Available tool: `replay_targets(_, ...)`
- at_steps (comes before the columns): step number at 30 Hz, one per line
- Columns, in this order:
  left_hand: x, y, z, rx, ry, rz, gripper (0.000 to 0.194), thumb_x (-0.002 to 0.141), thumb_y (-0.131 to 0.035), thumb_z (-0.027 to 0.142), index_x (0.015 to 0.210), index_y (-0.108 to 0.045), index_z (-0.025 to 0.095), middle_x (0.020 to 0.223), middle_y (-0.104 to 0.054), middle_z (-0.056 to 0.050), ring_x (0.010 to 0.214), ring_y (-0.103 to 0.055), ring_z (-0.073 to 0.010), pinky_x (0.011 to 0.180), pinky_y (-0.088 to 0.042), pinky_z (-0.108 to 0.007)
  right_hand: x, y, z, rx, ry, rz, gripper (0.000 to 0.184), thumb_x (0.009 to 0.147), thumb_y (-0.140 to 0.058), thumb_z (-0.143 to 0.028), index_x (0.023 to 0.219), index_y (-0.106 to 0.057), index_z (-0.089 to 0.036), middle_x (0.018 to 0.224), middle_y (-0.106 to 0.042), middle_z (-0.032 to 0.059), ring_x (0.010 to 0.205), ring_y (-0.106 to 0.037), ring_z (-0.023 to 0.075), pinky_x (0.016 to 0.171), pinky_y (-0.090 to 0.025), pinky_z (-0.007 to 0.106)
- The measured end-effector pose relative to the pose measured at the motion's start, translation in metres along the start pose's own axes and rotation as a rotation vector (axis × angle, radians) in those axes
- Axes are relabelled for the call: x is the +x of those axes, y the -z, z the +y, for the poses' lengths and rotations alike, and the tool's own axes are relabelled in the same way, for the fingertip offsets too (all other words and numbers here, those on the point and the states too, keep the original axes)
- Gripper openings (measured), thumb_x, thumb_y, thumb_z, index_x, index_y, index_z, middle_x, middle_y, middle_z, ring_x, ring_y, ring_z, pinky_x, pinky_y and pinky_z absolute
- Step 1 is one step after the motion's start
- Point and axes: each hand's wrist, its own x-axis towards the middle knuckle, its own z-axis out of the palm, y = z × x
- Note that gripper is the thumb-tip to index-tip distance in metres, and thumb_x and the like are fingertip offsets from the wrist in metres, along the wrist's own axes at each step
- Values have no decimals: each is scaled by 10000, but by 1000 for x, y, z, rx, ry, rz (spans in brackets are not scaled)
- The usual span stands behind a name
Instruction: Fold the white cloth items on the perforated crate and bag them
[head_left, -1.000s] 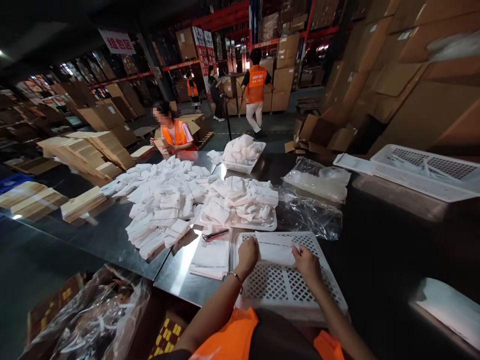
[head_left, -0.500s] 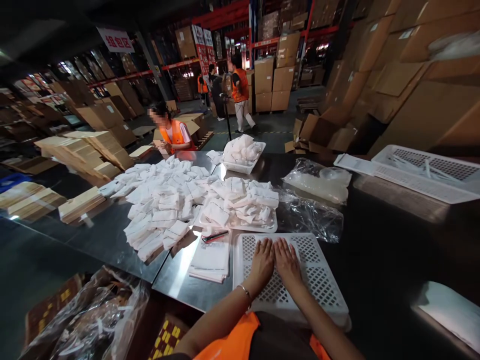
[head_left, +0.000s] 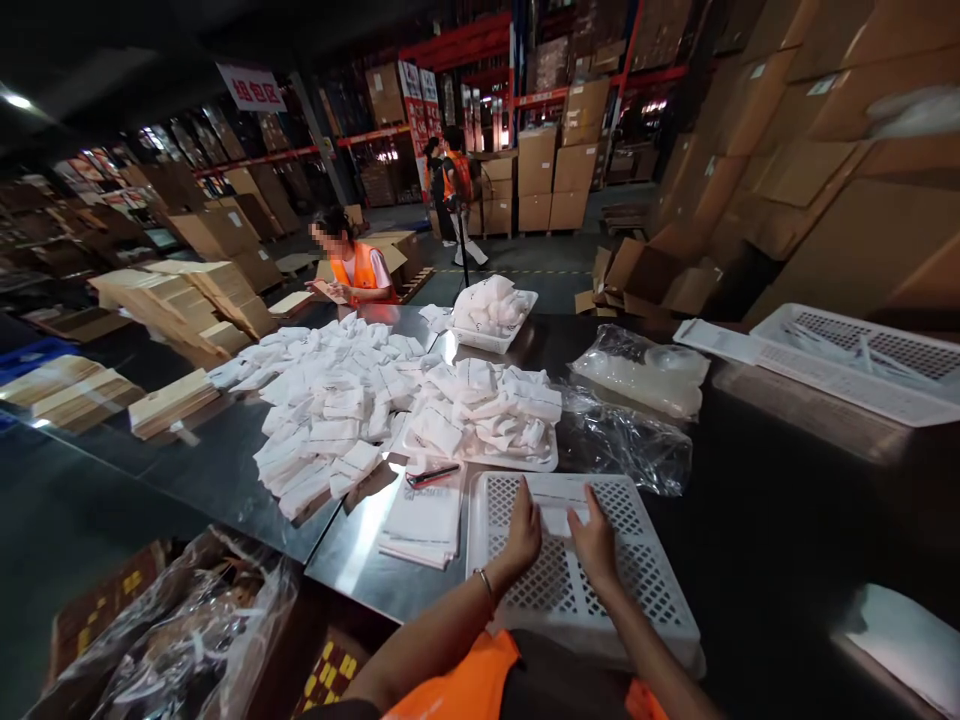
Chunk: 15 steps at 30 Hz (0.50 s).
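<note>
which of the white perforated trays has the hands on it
The near tray right before the person: left hand and right hand press a white packet there; others sit farther off.

I take the perforated tray (head_left: pixel 637 580) before me as my mark. On it lies a flat packet (head_left: pixel 559 497) under my left hand (head_left: pixel 523 532) and right hand (head_left: pixel 595 541). Left of it sits a paper stack (head_left: pixel 421 520); behind it, a heaped tray (head_left: pixel 487 410); behind-right, plastic bags (head_left: pixel 626 435).
</note>
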Motion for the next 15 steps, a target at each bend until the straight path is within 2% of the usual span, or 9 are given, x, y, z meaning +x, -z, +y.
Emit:
replay_targets(3, -3, -5, 20, -330, 120, -103, 581, 887, -430, 460, 1375, -439, 144, 1381, -532, -160, 1291, -494, -259, 1073, -415, -418, 5, 12, -8, 64, -68, -80, 805, 717, -399, -570, 1282, -515, -8, 1260, -590, 254, 1151, -594, 322, 1000, -467, 467)
replay_targets(6, -12, -4, 38, -670, 367, -256, 613, 855, -448, 584, 1236, -538, 111, 1094, -682, -172, 1016, -654, -294, 898, -516, -461, 1, 23, -26, 89, -81, -172, 757, 715, -439, -605, 1219, -576, -57, 1277, -589, 229, 1190, -570, 311, 1042, -431, 431)
replay_targets(8, -20, 1, 45, -777, 452, -274, 628, 803, -528, 615, 1183, -566, 117, 978, -699, -155, 896, -673, -286, 833, -524, -452, -5, 30, -42, 78, -97, -227, 790, 687, -475, -650, 1199, -587, -59, 1298, -572, 234, 1243, -521, 336, 1080, -386, 451)
replay_targets(10, -29, 11, 49, -791, 408, -194, 601, 719, -658, 565, 1139, -576, 143, 940, -697, -115, 835, -662, -260, 804, -519, -425, -11, 34, -58, 61, -111, -314, 778, 656, -512, -684, 1137, -626, -84, 1239, -615, 219, 1219, -536, 356, 1066, -400, 467)
replay_targets(11, -32, 17, 50, -757, 356, -128, 581, 681, -704, 530, 1103, -584, 150, 933, -692, -95, 826, -651, -245, 801, -514, -408, -14, 35, -65, 59, -123, -387, 742, 649, -527, -691, 1087, -651, -105, 1167, -657, 201, 1151, -584, 357, 1016, -450, 466)
replay_targets(13, -39, 34, 52, -640, 258, -23, 527, 633, -752, 479, 1011, -602, 144, 907, -677, -68, 829, -624, -222, 809, -497, -379, -21, 34, -78, 81, -217, -555, 674, 656, -530, -704, 996, -678, -141, 979, -717, 155, 923, -677, 331, 817, -558, 447)
replay_targets(15, -45, 52, 52, -549, 193, 18, 477, 626, -760, 456, 947, -608, 139, 864, -661, -50, 819, -602, -202, 810, -481, -354, -28, 28, -88, 119, -353, -696, 649, 666, -512, -720, 931, -679, -152, 831, -722, 125, 740, -688, 297, 629, -576, 409)
